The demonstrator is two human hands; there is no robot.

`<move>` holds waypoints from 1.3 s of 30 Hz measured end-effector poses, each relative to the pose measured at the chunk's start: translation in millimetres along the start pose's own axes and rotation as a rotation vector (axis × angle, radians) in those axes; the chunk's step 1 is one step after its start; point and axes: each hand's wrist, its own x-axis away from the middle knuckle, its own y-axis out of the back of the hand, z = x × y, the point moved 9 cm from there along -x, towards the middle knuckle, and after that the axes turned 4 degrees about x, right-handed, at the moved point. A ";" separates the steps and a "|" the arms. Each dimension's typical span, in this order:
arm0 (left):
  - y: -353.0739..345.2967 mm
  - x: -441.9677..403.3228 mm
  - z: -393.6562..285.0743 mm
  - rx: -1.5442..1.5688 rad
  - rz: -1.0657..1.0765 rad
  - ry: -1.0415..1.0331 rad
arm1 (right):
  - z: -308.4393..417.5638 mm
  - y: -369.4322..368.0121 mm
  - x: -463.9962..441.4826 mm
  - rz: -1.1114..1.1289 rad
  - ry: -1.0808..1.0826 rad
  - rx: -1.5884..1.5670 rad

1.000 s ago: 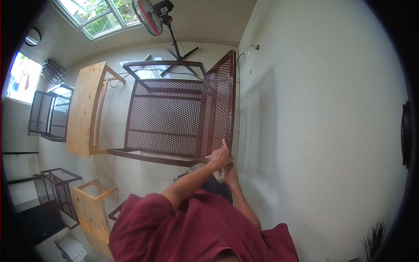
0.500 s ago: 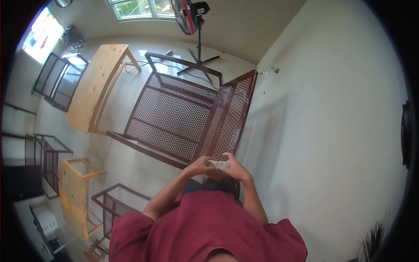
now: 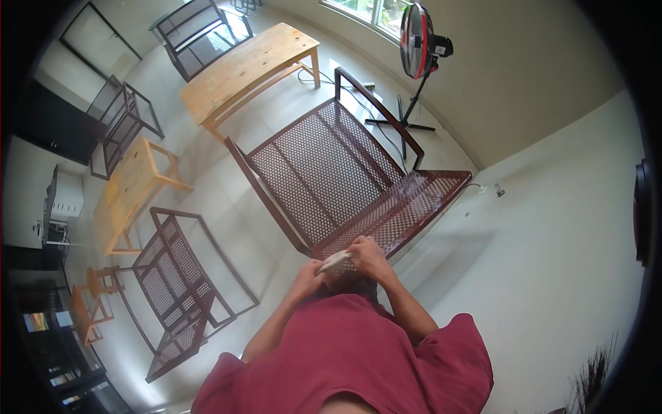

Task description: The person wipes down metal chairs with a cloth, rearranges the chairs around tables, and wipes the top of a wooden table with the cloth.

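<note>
Pale cloth (image 3: 336, 261), qty 1, held btwn the two hands just in front of the maroon shirt (image 3: 345, 359), by the near end of the front mesh bench (image 3: 320, 169). L hand (image 3: 307, 279) pinches the cloth's L end; R hand (image 3: 368, 257) pinches its R end. The short span btwn them looks bunched & narrow. Some fingertips are hidden, so exact thumb placement can't be told; nor can contact btwn cloth & bench.

Handling (judged): cloth prob. light, soft & limp, w/ little stiffness of its own; not fragile, & unlikely to slip from a firm pinch. Best hold: one pinch at ea. end, thumb against fingers, to keep the middle taut; a one-ended hold wd prob. let it sag. The front mesh bench, by contrast, looks rigid & fairly heavy, poss. slick where glossy; its armrest bars (image 3: 386, 116) wd give the surest grip.

Counts: cloth, 1; hands, 2; armrest bars on the front mesh bench, 2. Mesh seats, 4 incl. the front one, the others being the lower-L mesh bench (image 3: 172, 279), mid-L mesh seat (image 3: 123, 131) & upper-L mesh seat (image 3: 200, 26). Large wooden tables (image 3: 248, 69), 2. Small wooden furniture (image 3: 84, 310) at far L, no. uncertain (too small to count). Standing fan (image 3: 417, 41), 1, beyond the front mesh bench. Window (image 3: 376, 17), 1, cut by the top edge.
</note>
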 end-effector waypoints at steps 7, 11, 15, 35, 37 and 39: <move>18.3 12.5 13.8 0.125 -0.167 -0.024 | 33.0 -3.2 -6.9 0.056 -0.050 -0.055; 6.4 11.9 17.4 0.162 -0.269 -0.019 | 21.9 0.6 -10.4 0.031 -0.036 -0.017; -23.5 5.1 7.9 0.303 -0.334 -0.040 | -16.7 10.1 -20.8 0.029 -0.013 -0.054; -91.7 71.0 54.1 -0.176 -1.274 0.755 | -346.2 195.7 -34.0 -0.564 -0.368 0.312; -98.2 87.1 64.6 -0.132 -1.552 0.771 | -367.9 205.8 -25.7 -0.686 -0.559 0.338; -128.9 85.3 116.8 0.706 -1.709 0.801 | -389.9 207.7 -19.3 -0.811 -0.664 0.219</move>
